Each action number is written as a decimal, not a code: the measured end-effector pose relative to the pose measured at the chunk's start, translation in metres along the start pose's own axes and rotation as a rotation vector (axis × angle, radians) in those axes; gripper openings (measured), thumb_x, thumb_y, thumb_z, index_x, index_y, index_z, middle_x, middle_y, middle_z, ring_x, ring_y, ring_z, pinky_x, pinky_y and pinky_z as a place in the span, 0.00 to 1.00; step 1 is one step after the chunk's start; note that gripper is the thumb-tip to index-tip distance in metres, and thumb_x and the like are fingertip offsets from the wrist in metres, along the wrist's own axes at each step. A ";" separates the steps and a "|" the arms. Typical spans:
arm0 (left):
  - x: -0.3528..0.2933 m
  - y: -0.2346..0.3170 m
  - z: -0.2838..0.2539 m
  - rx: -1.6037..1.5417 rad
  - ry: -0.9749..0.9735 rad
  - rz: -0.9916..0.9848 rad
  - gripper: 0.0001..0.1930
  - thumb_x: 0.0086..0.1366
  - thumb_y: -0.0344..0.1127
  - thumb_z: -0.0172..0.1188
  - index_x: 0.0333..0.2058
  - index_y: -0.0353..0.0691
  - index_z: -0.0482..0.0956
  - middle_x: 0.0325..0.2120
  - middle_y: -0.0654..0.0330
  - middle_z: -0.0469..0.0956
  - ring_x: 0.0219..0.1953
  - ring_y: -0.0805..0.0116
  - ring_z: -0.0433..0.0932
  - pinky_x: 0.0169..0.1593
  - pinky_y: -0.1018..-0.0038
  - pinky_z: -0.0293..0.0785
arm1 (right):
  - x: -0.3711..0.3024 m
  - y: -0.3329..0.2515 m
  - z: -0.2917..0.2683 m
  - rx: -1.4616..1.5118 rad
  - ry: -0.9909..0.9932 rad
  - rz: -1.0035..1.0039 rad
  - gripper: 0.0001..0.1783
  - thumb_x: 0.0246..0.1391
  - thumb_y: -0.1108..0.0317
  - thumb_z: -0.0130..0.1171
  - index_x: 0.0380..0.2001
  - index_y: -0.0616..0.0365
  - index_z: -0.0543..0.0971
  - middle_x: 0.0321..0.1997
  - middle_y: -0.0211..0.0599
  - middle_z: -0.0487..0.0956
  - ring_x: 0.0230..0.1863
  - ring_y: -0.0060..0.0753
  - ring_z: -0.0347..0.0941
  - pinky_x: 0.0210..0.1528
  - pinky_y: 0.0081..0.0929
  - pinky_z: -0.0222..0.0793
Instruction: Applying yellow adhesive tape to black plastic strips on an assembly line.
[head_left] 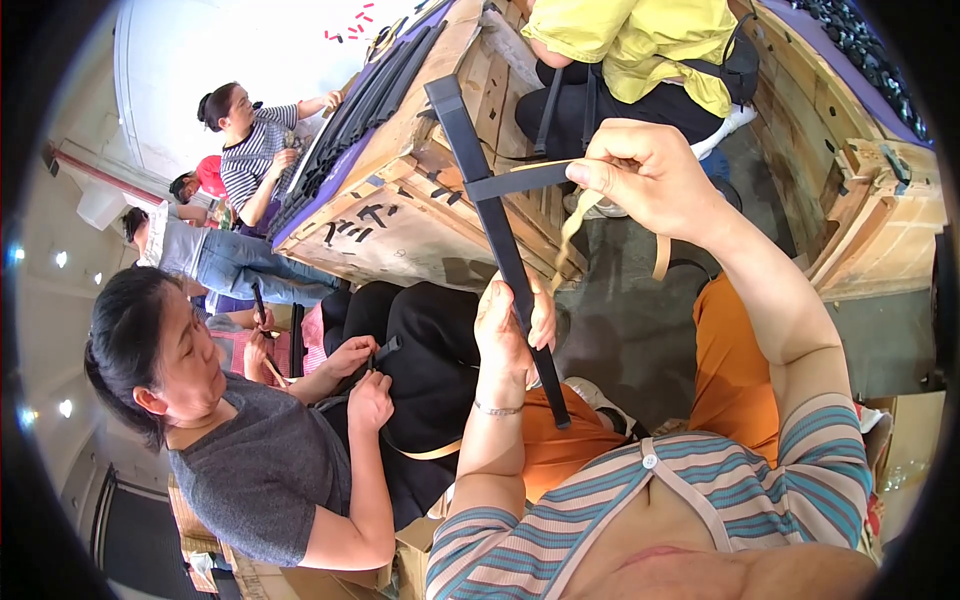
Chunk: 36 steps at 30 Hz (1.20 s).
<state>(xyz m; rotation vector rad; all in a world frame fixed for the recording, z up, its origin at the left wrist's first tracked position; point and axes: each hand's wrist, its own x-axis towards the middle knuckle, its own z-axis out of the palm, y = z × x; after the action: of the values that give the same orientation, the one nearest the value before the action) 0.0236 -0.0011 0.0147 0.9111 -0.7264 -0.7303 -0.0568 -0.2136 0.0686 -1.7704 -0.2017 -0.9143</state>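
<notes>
Left hand (pixel 510 325) closed round the long flat black strip (pixel 495 230), holding it upright and steady. Right hand (pixel 645 170), up and right of it, pinches a shorter black cross-strip (pixel 518 180) and tan backing tape (pixel 578 225), peeled clear. Beyond the left hand: wooden crate worktop (pixel 400 215), black brush marks on its side, purple-edged top

Wooden desk (pixel 415 215) with purple-covered top, plank sides bearing black painted marks — centre of room. Right of it, grey concrete floor (pixel 640 320), then a second wooden desk (pixel 880 200). Left of it, white wall (pixel 200 50) and small ceiling lights (pixel 62 258).
</notes>
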 end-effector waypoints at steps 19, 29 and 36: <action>-0.002 -0.007 0.014 0.059 0.030 -0.012 0.23 0.67 0.51 0.38 0.28 0.33 0.65 0.07 0.59 0.62 0.05 0.74 0.56 0.08 0.80 0.53 | 0.011 -0.004 0.020 0.064 -0.116 -0.057 0.08 0.50 0.68 0.57 0.30 0.63 0.76 0.24 0.38 0.75 0.23 0.19 0.67 0.25 0.20 0.62; -0.003 -0.018 0.013 -0.077 -0.017 -0.077 0.22 0.68 0.49 0.37 0.31 0.33 0.65 0.08 0.61 0.59 0.06 0.76 0.54 0.08 0.81 0.51 | 0.015 0.013 0.039 -0.161 0.020 0.017 0.05 0.48 0.72 0.54 0.25 0.63 0.75 0.15 0.27 0.68 0.17 0.13 0.57 0.19 0.18 0.55; 0.002 -0.019 0.024 -0.024 -0.145 -0.015 0.24 0.67 0.52 0.38 0.30 0.32 0.66 0.09 0.60 0.62 0.06 0.76 0.56 0.09 0.81 0.52 | 0.017 0.065 0.067 0.295 0.071 0.523 0.12 0.47 0.64 0.54 0.18 0.61 0.77 0.13 0.32 0.70 0.14 0.23 0.62 0.19 0.23 0.57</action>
<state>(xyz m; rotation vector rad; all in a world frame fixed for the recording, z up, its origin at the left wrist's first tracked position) 0.0008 -0.0210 0.0085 0.8492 -0.8374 -0.8231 0.0222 -0.1870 0.0242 -1.4139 0.1627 -0.5343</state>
